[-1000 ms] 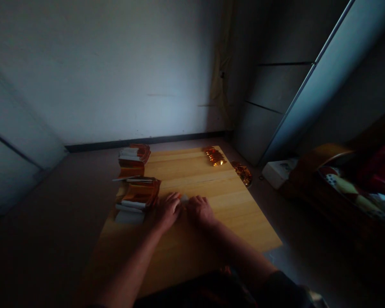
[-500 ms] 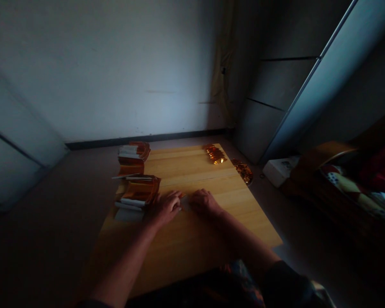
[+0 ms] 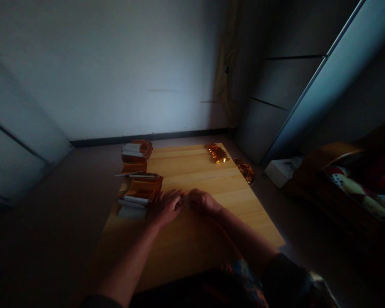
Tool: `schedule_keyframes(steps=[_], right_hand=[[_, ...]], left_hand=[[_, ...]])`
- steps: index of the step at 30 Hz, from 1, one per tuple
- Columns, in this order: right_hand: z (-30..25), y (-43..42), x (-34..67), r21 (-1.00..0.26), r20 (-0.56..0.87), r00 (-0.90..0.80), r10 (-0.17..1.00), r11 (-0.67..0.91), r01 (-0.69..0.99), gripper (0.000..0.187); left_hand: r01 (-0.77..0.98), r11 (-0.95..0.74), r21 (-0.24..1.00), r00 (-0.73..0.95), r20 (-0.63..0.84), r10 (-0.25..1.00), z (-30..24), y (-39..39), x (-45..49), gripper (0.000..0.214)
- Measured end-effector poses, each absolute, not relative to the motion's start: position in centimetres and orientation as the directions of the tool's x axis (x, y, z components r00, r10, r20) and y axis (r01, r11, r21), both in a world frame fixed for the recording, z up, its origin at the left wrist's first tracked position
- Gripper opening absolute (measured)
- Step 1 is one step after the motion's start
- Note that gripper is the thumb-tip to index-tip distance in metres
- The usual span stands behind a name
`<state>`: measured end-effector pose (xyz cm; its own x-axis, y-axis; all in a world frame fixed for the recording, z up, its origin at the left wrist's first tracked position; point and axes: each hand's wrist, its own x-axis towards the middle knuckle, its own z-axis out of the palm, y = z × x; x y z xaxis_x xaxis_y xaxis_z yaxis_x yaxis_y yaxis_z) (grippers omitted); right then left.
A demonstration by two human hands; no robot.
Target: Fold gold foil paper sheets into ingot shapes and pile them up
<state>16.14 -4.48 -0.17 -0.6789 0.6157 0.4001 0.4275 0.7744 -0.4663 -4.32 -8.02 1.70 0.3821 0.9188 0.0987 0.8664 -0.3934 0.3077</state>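
My left hand (image 3: 167,208) and my right hand (image 3: 202,202) meet over the middle of a pale wooden board (image 3: 205,171). Their fingers pinch a small white strip of paper or foil (image 3: 185,199), mostly hidden by them. Just left of my left hand stands a stack of white-and-gold foil folded sheets (image 3: 141,190). A second, similar stack (image 3: 136,156) lies behind it at the board's far left corner. Crumpled gold foil pieces (image 3: 217,153) lie at the far edge of the board.
More gold foil (image 3: 244,171) lies past the board's right corner. On the floor to the right is a white box (image 3: 282,171), beside a wooden seat with patterned cloth (image 3: 349,184). Grey cabinet doors (image 3: 276,107) and a wall stand beyond the board.
My hands stay together on the white strip, with only slight shifts of the fingers. The whole scene sits a little further right and higher in the view than before.
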Motion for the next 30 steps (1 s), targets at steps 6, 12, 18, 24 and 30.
schedule_keyframes(steps=[6,12,18,24,30], right_hand=[[0.3,-4.7,16.2,-0.678,0.436,-0.590,0.680,0.679,0.281,0.013],[-0.5,-4.4,16.6,-0.695,0.372,-0.650,0.663,0.663,0.278,0.021],[-0.2,-3.4,16.9,-0.735,0.339,-0.688,0.641,0.637,0.232,0.010],[-0.1,-1.9,16.7,-0.780,0.227,-0.742,0.630,0.574,0.249,0.010],[0.5,-1.2,16.3,-0.788,0.068,-0.778,0.624,0.513,0.342,0.015]], left_hand=[[0.864,-0.391,0.317,0.379,0.101,0.920,2.0,-8.1,-4.3,0.042],[0.857,-0.399,0.326,0.393,0.088,0.915,2.5,-8.3,-4.2,0.026],[0.843,-0.413,0.346,0.402,0.106,0.910,1.9,-8.2,-4.3,0.009],[0.831,-0.432,0.349,0.408,0.143,0.902,1.4,-8.0,-4.4,0.006],[0.841,-0.420,0.341,0.387,0.165,0.907,1.3,-8.1,-4.2,0.010]])
